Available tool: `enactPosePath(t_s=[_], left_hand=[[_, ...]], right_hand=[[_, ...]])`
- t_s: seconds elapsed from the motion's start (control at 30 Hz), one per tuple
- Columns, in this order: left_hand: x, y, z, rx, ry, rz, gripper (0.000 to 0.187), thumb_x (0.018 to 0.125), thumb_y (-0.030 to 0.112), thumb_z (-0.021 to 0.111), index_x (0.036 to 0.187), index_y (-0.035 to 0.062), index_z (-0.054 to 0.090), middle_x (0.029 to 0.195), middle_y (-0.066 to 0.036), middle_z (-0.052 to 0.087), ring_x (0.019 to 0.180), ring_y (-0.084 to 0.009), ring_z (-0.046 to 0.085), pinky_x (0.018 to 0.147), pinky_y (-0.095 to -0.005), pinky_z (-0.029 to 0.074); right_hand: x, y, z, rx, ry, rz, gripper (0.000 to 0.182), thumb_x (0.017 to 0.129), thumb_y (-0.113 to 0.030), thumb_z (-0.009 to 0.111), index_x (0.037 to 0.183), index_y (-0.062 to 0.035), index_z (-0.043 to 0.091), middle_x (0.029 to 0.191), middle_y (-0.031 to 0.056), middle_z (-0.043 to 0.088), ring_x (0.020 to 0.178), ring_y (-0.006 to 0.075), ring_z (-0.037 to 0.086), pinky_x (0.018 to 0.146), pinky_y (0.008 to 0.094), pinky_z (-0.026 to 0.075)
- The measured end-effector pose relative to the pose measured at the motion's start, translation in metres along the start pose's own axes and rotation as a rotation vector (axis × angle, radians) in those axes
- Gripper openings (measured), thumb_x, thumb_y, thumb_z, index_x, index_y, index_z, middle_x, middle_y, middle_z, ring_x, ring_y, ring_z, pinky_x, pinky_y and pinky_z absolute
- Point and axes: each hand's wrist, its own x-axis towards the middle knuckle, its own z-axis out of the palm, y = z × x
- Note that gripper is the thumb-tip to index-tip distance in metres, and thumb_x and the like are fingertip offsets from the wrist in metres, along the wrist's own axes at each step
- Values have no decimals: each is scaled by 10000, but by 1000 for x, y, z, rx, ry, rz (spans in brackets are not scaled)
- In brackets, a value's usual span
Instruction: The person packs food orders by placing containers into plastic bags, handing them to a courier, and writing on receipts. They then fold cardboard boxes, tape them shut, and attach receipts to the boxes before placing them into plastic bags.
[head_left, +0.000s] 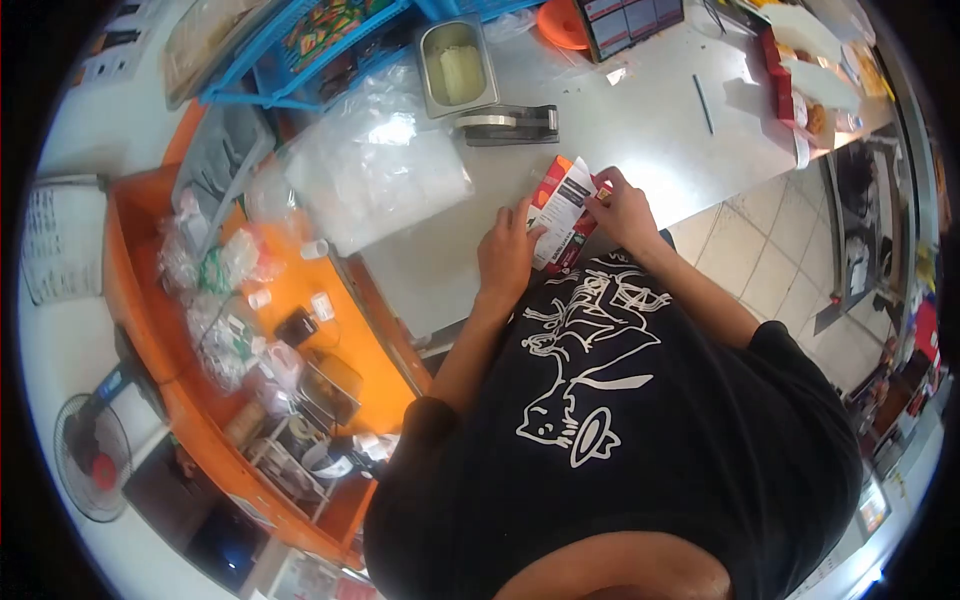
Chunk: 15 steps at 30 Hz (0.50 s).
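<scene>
A red and white box with a printed white slip [562, 215] is at the near edge of the grey counter, close to the black shirt. My left hand [508, 247] holds its left side, fingers bent onto the slip's edge. On the box's right side, my right hand [622, 208] pinches the upper corner between thumb and fingers. A black tape dispenser [510, 126] lies just beyond the box. Behind the dispenser is a metal tray [457, 70] with something pale yellow in it.
Clear plastic bags [375, 180] cover the counter's left part. Blue crates [300, 60] stand at the back left, near an orange bowl [562, 25] and a tablet [630, 25]. A pen [704, 104] and a red food box [785, 90] lie to the right. An orange shelf [350, 350] is lower left.
</scene>
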Motion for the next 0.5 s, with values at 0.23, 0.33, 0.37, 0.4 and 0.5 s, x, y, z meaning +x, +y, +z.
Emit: enactPosePath(t_s=[0.23,0.33,0.37,0.4,0.5], left_hand=[[27,-3,1,119,27,560,711,830,50,633,1468,141,333,1494,-110,368,1379,-273,348,1114,-419,306],[24,-5,3,145,-43,509,724,828,23,610,1478,117,305,1530,-79,321,1389,-270,341,1130,-410,292],[24,-8,6,132,-67,498,745,821,27,613,1485,103,283,1527,-113,315,1389,-285,336,1133,-415,290],[27,-11,8,120,-89,497,768,814,31,617,1492,89,260,1524,-148,309,1389,-301,332,1135,-420,288],[36,-8,7,-235,-124,493,779,824,96,618,1489,29,218,1486,-262,307,1351,-381,365,1108,-441,321]], right_hand=[[-2,-15,-6,-416,28,-94,391,853,-265,651,1140,-78,462,696,166,669,674,365,673,587,463,529],[-12,-12,-15,-615,-14,-86,420,863,-331,639,1182,-106,482,693,149,669,632,354,669,552,454,528],[-12,-1,-17,-554,33,-146,456,868,-359,633,1224,-119,478,688,148,668,617,347,667,537,448,527],[-10,12,-18,-494,88,-203,493,872,-387,627,1267,-133,474,684,146,667,601,340,665,522,442,525],[3,93,14,-240,61,-362,499,890,-406,598,1310,-154,503,902,126,701,758,342,682,708,416,548]])
